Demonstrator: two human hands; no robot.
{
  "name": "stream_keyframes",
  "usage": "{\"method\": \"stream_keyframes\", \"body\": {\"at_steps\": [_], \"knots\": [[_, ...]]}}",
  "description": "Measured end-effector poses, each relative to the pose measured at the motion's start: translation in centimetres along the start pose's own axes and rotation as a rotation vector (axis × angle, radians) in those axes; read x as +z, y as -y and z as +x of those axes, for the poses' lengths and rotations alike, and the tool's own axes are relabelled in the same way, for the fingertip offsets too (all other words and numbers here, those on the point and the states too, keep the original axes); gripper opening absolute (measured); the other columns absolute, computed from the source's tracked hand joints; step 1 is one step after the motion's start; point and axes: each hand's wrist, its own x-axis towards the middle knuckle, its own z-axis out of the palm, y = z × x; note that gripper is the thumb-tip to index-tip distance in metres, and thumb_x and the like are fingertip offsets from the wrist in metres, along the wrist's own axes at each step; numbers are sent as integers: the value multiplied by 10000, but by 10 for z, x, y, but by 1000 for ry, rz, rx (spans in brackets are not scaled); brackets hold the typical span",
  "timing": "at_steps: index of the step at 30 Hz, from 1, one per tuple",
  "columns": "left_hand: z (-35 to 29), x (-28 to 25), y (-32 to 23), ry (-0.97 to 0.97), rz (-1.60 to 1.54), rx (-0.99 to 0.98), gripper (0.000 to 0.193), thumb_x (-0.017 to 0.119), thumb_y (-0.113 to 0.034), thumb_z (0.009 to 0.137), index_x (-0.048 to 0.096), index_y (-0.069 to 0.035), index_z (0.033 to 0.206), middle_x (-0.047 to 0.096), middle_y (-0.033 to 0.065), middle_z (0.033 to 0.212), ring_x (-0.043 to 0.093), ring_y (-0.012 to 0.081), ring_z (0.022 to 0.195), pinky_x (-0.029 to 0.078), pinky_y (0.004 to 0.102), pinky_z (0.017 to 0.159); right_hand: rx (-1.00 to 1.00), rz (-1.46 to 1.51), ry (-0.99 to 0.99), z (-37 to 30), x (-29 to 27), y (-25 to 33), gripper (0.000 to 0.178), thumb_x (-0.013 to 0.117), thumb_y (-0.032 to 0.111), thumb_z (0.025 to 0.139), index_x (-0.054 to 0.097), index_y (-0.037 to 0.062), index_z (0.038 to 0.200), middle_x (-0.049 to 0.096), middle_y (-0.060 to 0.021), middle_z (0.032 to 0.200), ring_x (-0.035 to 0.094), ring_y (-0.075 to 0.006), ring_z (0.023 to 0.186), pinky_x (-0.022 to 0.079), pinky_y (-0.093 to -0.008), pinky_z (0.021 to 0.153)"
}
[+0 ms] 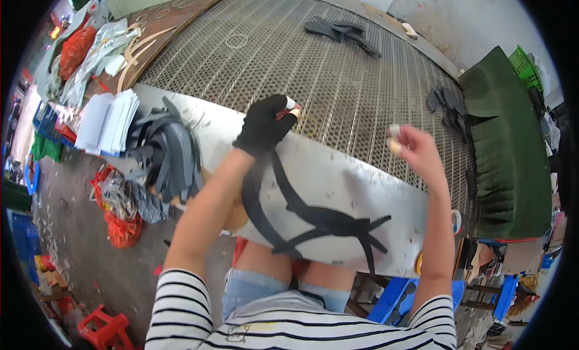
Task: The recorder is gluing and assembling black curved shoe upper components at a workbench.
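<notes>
My left hand, in a black glove with bare fingertips, is over the far edge of the metal tabletop. Its fingers are curled together, one wrapped in white tape; whatever they hold is hidden. Several dark curved strips lie crossed on the tabletop, and two run up to the glove. Whether the glove grips them I cannot tell. My bare right hand is raised at the right, above the mesh surface and apart from the strips. Its thumb and fingers are drawn together in a blurred pinch, with coverings on two fingertips.
Beyond the tabletop stretches a perforated mesh surface, with dark strip bundles at the back and more at the right. Grey strips and white papers sit left. A green cloth-covered barrier borders the right side.
</notes>
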Motion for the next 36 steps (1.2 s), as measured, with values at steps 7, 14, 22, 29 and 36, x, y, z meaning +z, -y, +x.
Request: {"method": "stream_keyframes", "body": {"at_steps": [7, 14, 22, 29, 36], "knots": [[13, 29, 25, -59, -93, -102, 170, 649, -87, 823, 663, -83, 992, 632, 0, 770, 536, 77, 657, 445, 237, 615, -41, -438, -280, 254, 23, -80, 358, 702, 207, 739, 601, 17, 1025, 635, -99, 869, 606, -275, 821, 464, -385, 706], [24, 22, 11, 38, -62, -162, 149, 672, -86, 788, 676, -101, 936, 576, 30, 675, 524, 107, 554, 417, 258, 517, -142, -1046, -586, 379, 64, -150, 323, 645, 161, 789, 576, 86, 1096, 548, -94, 1089, 507, -274, 1060, 436, -416, 837], [28, 15, 16, 79, -22, -116, 138, 671, -79, 782, 671, -105, 917, 596, 39, 684, 541, 123, 539, 429, 262, 510, -312, -576, -507, 248, 21, -81, 274, 636, 91, 777, 575, 31, 1037, 594, -119, 990, 580, -317, 904, 472, -389, 762], [24, 29, 20, -2, -41, -192, 166, 669, -85, 791, 682, -121, 953, 604, 22, 681, 540, 94, 572, 441, 235, 553, -299, -402, 55, 78, -13, -42, 433, 720, 90, 672, 598, 20, 1082, 615, -129, 1000, 603, -293, 905, 485, -335, 791], [28, 33, 0, 104, 67, -184, 119, 676, -114, 775, 664, -100, 892, 636, 61, 732, 592, 168, 583, 469, 289, 562, -178, -244, -91, 209, -43, -101, 412, 692, 248, 783, 603, 4, 1102, 637, -55, 878, 578, -126, 756, 470, -283, 686]]}}
